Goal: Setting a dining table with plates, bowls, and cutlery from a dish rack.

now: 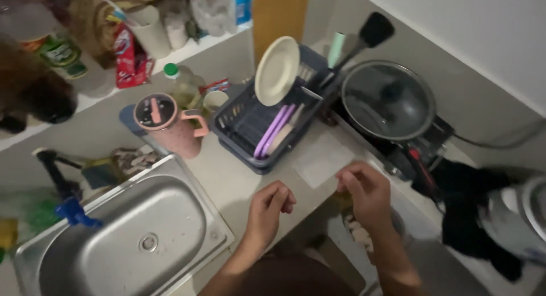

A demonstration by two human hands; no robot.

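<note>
Both forearms are bare from the elbow down, with no sleeve, watch, bracelet or ring visible on either. The left hand (272,208) and the right hand (367,190) wear no gloves (the fingernails look short and unpainted, though the blur makes this hard to judge). Dark reddish-brown clothing (290,279) shows below, between the arms.

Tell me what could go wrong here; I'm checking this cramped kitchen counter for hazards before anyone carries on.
The cream plate stands nearly upright in the dark dish rack, so a knock might tip it out. The black spatula juts up beside the glass pan lid; the right hand, close by at the counter edge, could catch it when reaching. The left hand rests near the steel sink rim; the pink jug above sits close enough to be bumped in.
</note>
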